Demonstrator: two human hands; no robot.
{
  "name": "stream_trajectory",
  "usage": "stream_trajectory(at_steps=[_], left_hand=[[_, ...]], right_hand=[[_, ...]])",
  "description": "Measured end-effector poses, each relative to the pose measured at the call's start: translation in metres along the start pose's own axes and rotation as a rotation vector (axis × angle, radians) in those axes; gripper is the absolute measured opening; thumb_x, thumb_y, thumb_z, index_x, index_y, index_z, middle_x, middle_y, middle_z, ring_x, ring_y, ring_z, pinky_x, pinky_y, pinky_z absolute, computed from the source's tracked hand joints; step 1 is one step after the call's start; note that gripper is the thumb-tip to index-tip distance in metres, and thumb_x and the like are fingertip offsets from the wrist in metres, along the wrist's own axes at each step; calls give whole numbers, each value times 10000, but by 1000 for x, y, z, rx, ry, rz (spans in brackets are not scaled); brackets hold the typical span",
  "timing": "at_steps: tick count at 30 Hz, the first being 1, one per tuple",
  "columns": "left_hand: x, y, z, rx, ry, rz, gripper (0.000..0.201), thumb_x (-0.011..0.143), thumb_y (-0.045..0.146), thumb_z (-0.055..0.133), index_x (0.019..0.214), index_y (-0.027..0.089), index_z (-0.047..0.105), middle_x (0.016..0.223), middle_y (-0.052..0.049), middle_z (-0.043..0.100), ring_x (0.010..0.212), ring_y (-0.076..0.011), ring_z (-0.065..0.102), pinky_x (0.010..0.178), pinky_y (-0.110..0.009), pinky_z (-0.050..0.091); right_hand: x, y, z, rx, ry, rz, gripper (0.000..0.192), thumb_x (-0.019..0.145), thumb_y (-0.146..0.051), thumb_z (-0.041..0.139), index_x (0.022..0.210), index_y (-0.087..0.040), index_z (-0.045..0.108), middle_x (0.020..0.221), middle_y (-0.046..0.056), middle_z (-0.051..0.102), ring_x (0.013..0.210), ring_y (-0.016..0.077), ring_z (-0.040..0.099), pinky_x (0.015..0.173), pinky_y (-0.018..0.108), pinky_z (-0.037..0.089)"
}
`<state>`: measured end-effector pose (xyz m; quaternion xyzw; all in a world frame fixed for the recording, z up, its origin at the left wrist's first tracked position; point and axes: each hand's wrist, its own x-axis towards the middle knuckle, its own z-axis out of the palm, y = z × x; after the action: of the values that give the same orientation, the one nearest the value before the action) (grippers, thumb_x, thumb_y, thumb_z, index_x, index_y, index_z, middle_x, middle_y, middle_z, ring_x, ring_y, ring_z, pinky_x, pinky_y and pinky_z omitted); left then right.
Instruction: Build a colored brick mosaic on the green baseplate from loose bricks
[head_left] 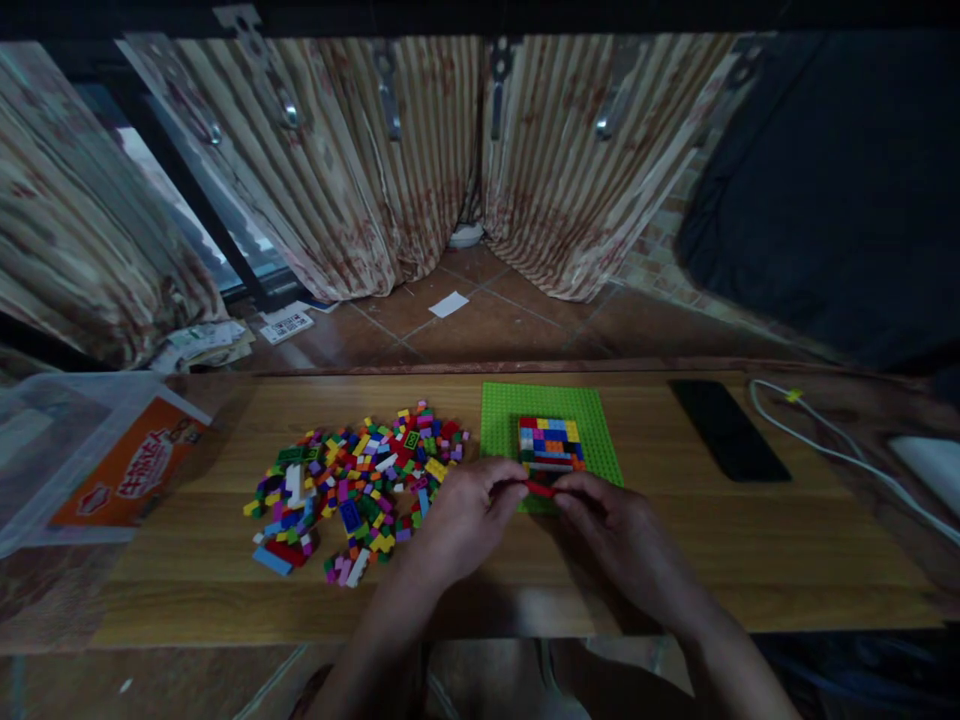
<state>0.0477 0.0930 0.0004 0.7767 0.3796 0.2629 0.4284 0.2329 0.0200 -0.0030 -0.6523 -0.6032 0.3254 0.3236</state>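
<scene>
Between my two hands is a long red toy brick [541, 489], pinched at its left end by my left hand [480, 505] and at its right end by my right hand [611, 515]. Both hands hover over the near edge of a green studded baseplate [495, 415]. Just beyond the fingers, a block built of mixed-colour bricks [551, 437] stands on that plate, its near side partly hidden by my hands. Left of my left hand spreads a pile of loose bricks [367, 480] in many colours and sizes.
On the wooden table [202, 500], a black phone-like slab [729, 430] lies right of the baseplate, with a white cable [847, 455] beyond it. A clear plastic box [45, 400] with an orange label [135, 465] is at the left end. Striped curtains [360, 180] hang behind.
</scene>
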Motion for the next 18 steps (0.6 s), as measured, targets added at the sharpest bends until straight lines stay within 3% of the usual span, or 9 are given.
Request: stream_trajectory(at_steps=[5,9,18], left_hand=[[4,6,10,36,39,-43,185,917,225,498,837,190,662,729,3,662,668,-128,596,617,-220,429],[6,6,22,19,47,-85,192,910,227,486,855,197,668,698,9,653,616,-127,577,581,-221,423],[9,-7,32,106,106,-153,228,890,168,487,1033,209,659,894,-37,747,813,-182,700,752,-290,526]], right_hand=[[0,3,0,27,82,-13,163,902,-339,571,980,-256,688,945,6,727,843,178,669,751,267,483],[2,11,-1,-35,146,-19,158,905,-309,565,953,-261,708,943,8,734,849,188,678,769,289,490],[13,27,-1,-230,252,-74,154,886,-247,575,904,-235,728,902,38,686,835,196,663,778,329,501]])
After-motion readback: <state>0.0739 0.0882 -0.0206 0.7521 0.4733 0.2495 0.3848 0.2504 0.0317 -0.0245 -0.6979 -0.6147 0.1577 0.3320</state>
